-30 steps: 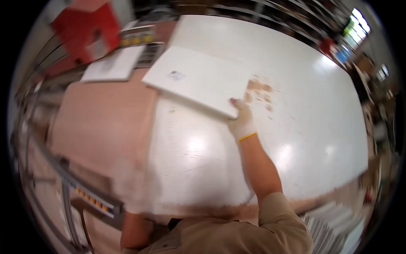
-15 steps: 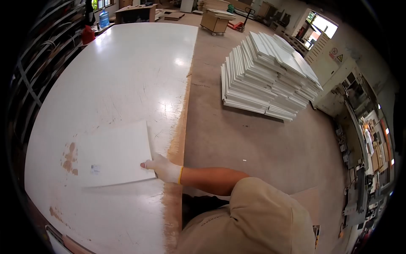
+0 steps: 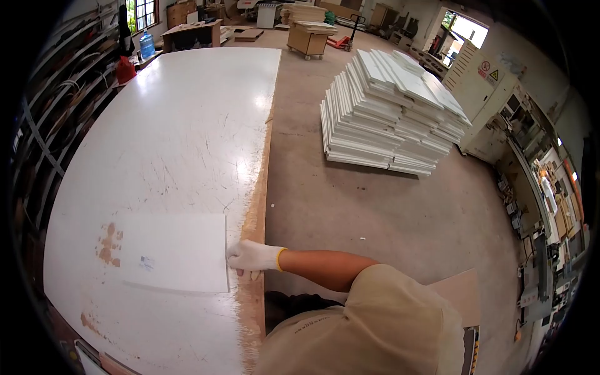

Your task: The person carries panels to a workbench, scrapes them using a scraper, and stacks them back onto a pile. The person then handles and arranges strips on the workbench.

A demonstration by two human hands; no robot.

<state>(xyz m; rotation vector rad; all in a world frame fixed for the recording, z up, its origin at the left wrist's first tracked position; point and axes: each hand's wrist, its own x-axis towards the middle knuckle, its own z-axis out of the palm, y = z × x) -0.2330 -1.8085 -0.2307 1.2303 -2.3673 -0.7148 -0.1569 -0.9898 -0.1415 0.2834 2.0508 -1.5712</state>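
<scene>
A white rectangular panel (image 3: 181, 247) lies flat on the large white table, with a small bluish printed mark towards its lower left. Beside the panel's right edge is my right hand (image 3: 251, 256), in a white glove with a yellow cuff. Its fingers are curled closed, and the knuckles appear to touch that edge; nothing shows inside the fist. My left hand is out of view.
The scratched white table (image 3: 206, 125) has a worn brown right edge. A tall stack of white panels (image 3: 387, 112) stands on the floor to the right. Farther back are a wheeled wooden cart (image 3: 306, 42) and a red pallet truck (image 3: 340, 42). Shelving (image 3: 53, 119) lines the left.
The panel, held at its right edge and tilted before, now lies flat and squarer to the table. My right hand has let go and curled beside the edge. The view has shifted slightly.
</scene>
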